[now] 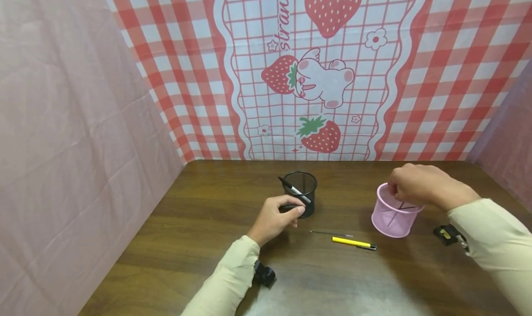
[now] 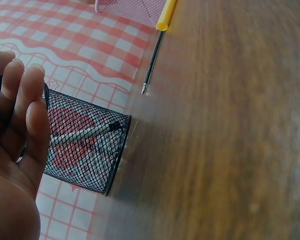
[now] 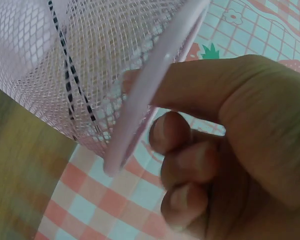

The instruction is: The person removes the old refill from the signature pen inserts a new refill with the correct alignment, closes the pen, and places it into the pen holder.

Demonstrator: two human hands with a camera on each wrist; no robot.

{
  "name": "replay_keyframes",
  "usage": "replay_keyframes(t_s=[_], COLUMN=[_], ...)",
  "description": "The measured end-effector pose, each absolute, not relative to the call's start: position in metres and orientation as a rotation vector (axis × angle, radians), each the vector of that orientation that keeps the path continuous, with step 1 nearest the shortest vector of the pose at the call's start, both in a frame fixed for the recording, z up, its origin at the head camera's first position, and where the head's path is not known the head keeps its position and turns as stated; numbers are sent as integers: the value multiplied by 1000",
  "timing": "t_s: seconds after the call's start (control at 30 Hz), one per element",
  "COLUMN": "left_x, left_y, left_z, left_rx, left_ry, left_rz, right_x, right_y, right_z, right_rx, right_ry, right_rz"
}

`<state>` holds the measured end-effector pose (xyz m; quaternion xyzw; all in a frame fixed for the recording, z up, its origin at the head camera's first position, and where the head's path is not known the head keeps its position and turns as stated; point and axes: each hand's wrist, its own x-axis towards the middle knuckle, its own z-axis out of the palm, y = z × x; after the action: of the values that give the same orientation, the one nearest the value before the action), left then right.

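My left hand [image 1: 276, 216] pinches a slim black pen [image 1: 287, 208] between thumb and fingers, in front of the black mesh pen cup [image 1: 305, 186]. A black-and-grey marker [image 1: 297, 191] leans inside that cup. Over the mouth of the pink mesh pen cup [image 1: 392, 221] is my right hand [image 1: 424, 184]. In the right wrist view its thumb [image 3: 190, 90] reaches inside the rim; the other fingers curl loosely, with nothing visible between them. Thin dark sticks [image 3: 72, 70] show through the pink mesh. A yellow pen [image 1: 351, 242] and a thin pen refill [image 1: 330, 234] lie between the cups.
A black-and-yellow object [image 1: 446, 234], partly hidden by the right sleeve, is on the brown wooden table [image 1: 199, 223]. Below the left wrist shows a black device [image 1: 264, 274]. A checked strawberry cloth [image 1: 324, 82] hangs at the back, pink fabric [image 1: 83, 122] at the left.
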<state>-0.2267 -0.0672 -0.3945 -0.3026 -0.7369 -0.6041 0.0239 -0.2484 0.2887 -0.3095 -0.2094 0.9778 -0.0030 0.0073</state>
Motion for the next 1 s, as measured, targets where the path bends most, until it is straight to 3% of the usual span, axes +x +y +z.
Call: replay_keyframes(t_s=[1.0], left_x=[-225], left_y=[-68], left_z=[-394], left_rx=[-932], left_ry=[-2278], left_rz=[-1884], right_x=[-245], right_y=[281], right_z=[-325], right_rx=[-651], right_ry=[3117], right_rz=[197])
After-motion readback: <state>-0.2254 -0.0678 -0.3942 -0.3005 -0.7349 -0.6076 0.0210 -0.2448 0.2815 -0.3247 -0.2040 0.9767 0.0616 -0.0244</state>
